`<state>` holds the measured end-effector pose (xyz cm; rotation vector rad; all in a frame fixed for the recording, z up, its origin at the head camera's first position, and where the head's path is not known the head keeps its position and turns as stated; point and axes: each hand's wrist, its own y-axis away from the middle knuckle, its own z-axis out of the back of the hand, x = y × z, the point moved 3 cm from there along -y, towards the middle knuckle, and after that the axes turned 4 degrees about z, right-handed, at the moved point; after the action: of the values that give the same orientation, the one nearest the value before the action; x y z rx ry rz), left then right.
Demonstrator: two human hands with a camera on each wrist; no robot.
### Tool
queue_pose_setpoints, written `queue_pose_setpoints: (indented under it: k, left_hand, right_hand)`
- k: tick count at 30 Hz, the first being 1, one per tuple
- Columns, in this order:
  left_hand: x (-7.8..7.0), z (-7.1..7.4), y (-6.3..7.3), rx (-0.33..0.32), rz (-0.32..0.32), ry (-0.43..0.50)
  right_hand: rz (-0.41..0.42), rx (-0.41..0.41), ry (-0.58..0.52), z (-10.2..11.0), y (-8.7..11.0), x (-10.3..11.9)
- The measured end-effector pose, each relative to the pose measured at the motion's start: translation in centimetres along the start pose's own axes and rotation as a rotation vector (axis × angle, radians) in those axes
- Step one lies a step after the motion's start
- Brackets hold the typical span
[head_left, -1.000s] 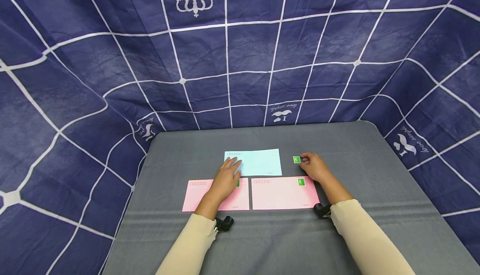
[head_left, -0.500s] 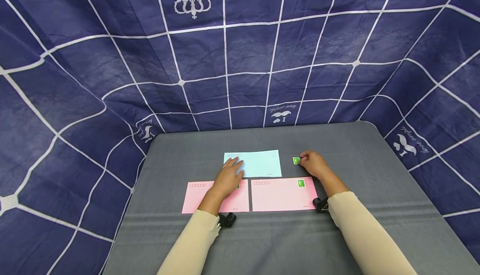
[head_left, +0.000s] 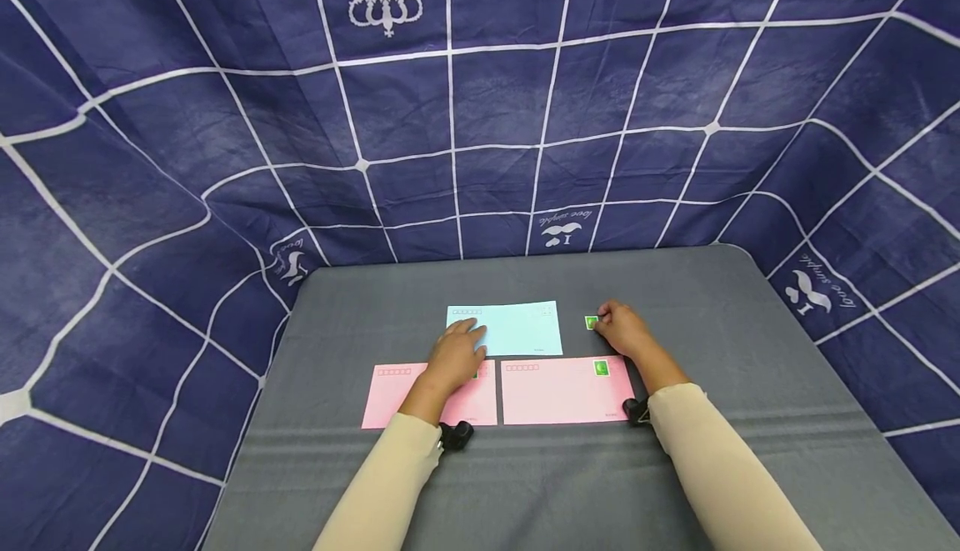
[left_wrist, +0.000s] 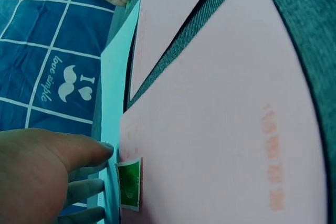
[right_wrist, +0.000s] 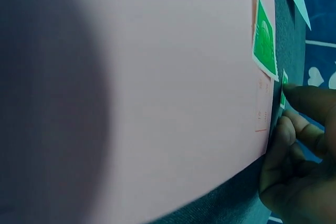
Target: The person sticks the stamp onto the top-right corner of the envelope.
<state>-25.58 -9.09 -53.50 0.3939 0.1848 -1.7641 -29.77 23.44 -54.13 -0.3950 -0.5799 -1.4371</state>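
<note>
Leftmost, a pink envelope [head_left: 386, 401] lies partly beneath the left hand [head_left: 453, 361], which rests, fingers spread, on a light-blue envelope [head_left: 517, 330]; rightward come a second pink envelope [head_left: 558, 394] and a green stamp [head_left: 591, 323], edge pinched by the right hand [head_left: 624, 331].

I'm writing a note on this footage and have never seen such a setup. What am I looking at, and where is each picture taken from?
There's no robot here, just a person's bare hands. The wide view comes from a camera worn on the head, looking forward and down. The close-ups come from the left wrist camera and right wrist camera.

On the gray surface lie a light blue envelope and, nearer the person, a left pink envelope and right pink envelope, each pink one bearing a green stamp. The left hand rests on the blue envelope; the right hand appears to pinch a loose stamp by its edge.
</note>
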Motion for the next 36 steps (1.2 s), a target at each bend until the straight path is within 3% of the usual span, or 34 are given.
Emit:
queue_pose_setpoints:
  k: [7,18,28,36]
  left_hand:
    - [0.15,0.15,-0.36,-0.025,0.023,-0.039]
    - [0.15,0.02,-0.33,-0.011,0.04,-0.055]
    - [0.17,-0.32,-0.52,-0.007,0.044,-0.083]
    - [0.11,-0.23,-0.49,0.009,0.041,-0.088]
  right_hand:
    - [-0.002,-0.003,-0.043,-0.2,-0.31,-0.55]
    - [0.017,0.0,-0.105,-0.29,-0.38,-0.76]
    - [-0.03,0.031,-0.19,-0.04,-0.25,-0.83]
    - [-0.096,0.054,-0.335,0.16,-0.07,-0.81]
